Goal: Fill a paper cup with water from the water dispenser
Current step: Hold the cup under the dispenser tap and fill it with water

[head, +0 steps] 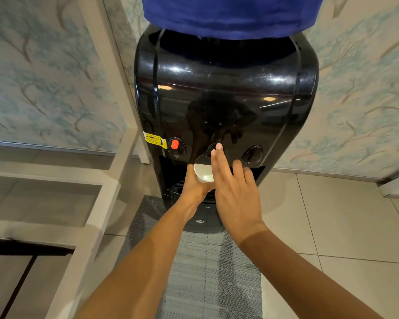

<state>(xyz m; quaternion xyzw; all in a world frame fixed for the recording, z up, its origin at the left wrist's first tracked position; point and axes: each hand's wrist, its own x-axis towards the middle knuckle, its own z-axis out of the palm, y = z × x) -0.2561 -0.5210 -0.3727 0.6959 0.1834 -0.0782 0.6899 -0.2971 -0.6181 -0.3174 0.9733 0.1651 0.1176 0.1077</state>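
Under the black water dispenser (226,93), a grey mat (207,272) covers tiled floor (332,226).

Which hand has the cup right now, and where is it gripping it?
The left hand holds the paper cup around its side wall, below the rim. The right hand holds nothing; its fingertips touch the middle button.

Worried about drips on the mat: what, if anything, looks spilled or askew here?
No spill shows. The paper cup in the left hand tilts under the middle tap, which the right hand presses.
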